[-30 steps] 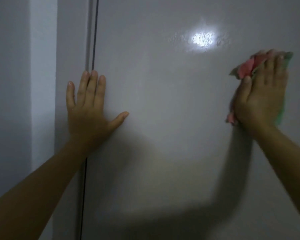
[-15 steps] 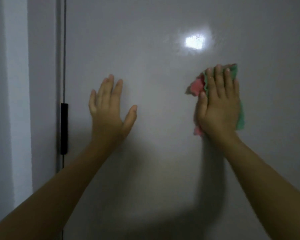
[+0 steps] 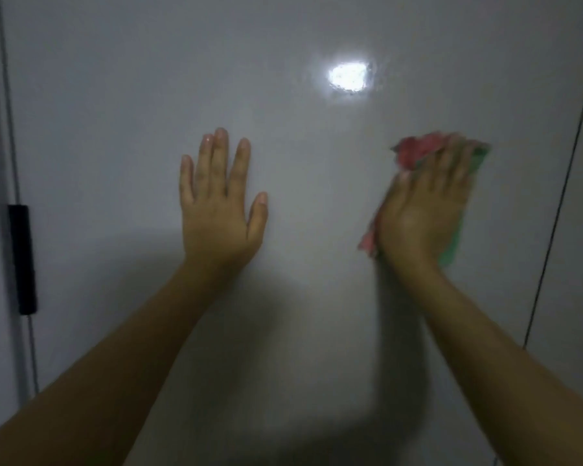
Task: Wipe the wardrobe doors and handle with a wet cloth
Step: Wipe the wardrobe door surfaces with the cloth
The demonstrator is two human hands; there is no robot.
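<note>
My right hand [image 3: 424, 210] presses the cloth [image 3: 414, 153] (blurred, seemingly flat-fingered) on the door [image 3: 317, 163]; left hand [image 3: 219, 210] braces, fingers spread, empty. I'd overlap strokes leftward toward the handle [image 3: 22, 258].

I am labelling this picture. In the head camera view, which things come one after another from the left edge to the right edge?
Black handle → left hand flat on the wardrobe door → right hand pressing the pink and green cloth → door seam.

The pale, glossy flat wardrobe door [image 3: 283, 146] fills the view, a bright light reflection [image 3: 349, 77] at its twelve o'clock. A pink-and-green crumpled cloth [image 3: 414, 151] lies pressed flat against it at three o'clock, and a black bar handle [image 3: 22, 258] sits at its nine o'clock edge.
</note>
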